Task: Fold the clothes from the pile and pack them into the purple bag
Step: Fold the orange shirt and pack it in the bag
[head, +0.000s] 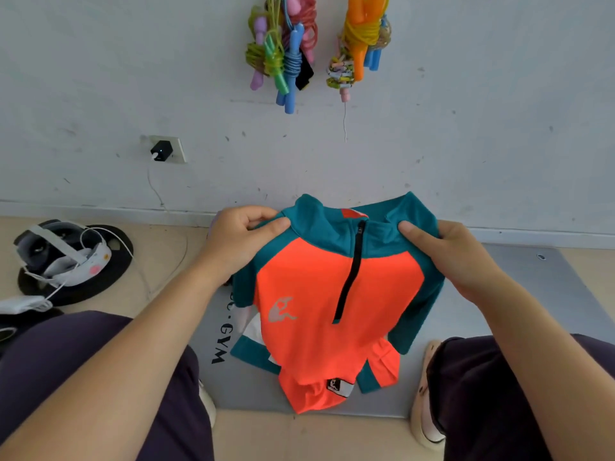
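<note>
Head view, the only one we have. We count one garment in play: an orange zip-neck top with teal shoulders, collar and sleeves (327,294), front facing us, a black half-zip running down from the collar and one pale grey logo on the chest. One white-and-black label shows at its lower hem.

Two hands, both grasping. The left hand (243,236) pinches the teal shoulder on its side, thumb on top of the cloth and fingers curled behind. The right hand (446,254) pinches the opposite shoulder the same way. The top is held up by its shoulders, and its lower part drapes down onto a grey floor mat printed with black letters reading "GYM" (532,327). One teal sleeve hangs down the right side; a second teal cuff lies on the mat at the lower left of the body, and a patch of white cloth shows beside it, too little for us to identify.

Two thighs in dark purple trousers (83,377) frame the mat, one on each side, with one pale shoe (424,394) by the right leg.

On the beige floor at left: one headset with white straps (63,254) sitting on one black round disc (109,277). On the white wall: one socket with a black charger plugged in (164,149), and two bunches of coloured skipping ropes (286,51) hanging side by side.
</note>
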Available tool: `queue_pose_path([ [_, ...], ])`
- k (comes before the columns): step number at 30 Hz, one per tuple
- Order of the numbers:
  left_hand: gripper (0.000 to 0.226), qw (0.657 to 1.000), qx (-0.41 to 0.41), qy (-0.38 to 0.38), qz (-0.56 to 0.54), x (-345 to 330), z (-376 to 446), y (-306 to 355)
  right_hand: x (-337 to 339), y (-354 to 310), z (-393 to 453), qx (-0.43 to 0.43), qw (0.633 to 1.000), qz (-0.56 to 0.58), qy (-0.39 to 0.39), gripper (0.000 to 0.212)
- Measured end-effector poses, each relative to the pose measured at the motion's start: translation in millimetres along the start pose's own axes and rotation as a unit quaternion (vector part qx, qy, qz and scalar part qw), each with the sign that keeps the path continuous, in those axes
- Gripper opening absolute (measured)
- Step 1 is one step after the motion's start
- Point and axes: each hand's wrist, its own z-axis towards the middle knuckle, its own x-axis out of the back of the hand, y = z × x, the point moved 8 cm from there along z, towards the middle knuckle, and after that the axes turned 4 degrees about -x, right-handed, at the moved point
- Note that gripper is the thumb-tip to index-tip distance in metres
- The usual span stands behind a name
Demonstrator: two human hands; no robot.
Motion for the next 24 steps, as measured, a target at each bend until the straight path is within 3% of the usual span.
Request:
queue_pose_path([
  [3, 0.015, 0.994, -0.05, -0.017, 0.094, 9.3, 0.3, 12.2, 2.8, -1.8, -1.6, -0.013, 0.996, -0.084, -0.024, 0.079],
  [7, 0.055, 0.95, 0.047, -0.14, 0.277, 7.6, -1.0, -15.3, -5.9, 11.8, -2.7, -0.039, 0.968, -0.2, -0.144, 0.057],
  [10, 0.065, 0.938, 0.082, -0.228, 0.249, 3.7, -8.2, -26.4, -2.3, 15.7, 2.7, -0.002, 0.972, -0.187, -0.144, 0.046],
  [14, 0.051, 0.972, 0.055, -0.198, 0.113, -3.5, -8.8, -20.2, -1.8, 11.1, 6.6, 0.044, 0.99, -0.106, -0.082, 0.04],
  [17, 0.037, 0.98, 0.031, -0.162, 0.112, -13.9, -8.5, -19.5, -8.9, 10.2, 3.0, 0.035, 0.994, -0.083, -0.054, 0.041],
  [19, 0.038, 0.976, 0.01, -0.154, 0.155, -15.4, -8.4, -15.5, -15.3, 10.5, -3.6, 0.012, 0.982, -0.14, -0.125, 0.048],
  [21, 0.056, 0.955, 0.028, -0.212, 0.207, -18.3, -12.3, -15.2, -15.7, 20.2, -14.7, -0.045, 0.938, -0.252, -0.232, 0.049],
  [22, 0.064, 0.936, 0.044, -0.256, 0.237, -20.0, -15.3, -15.4, -8.5, 23.6, -15.5, -0.064, 0.92, -0.294, -0.252, 0.05],
  [24, 0.062, 0.91, 0.07, -0.3, 0.278, -19.8, -16.6, -14.3, 8.6, 13.7, -9.2, -0.056, 0.922, -0.304, -0.235, 0.053],
])
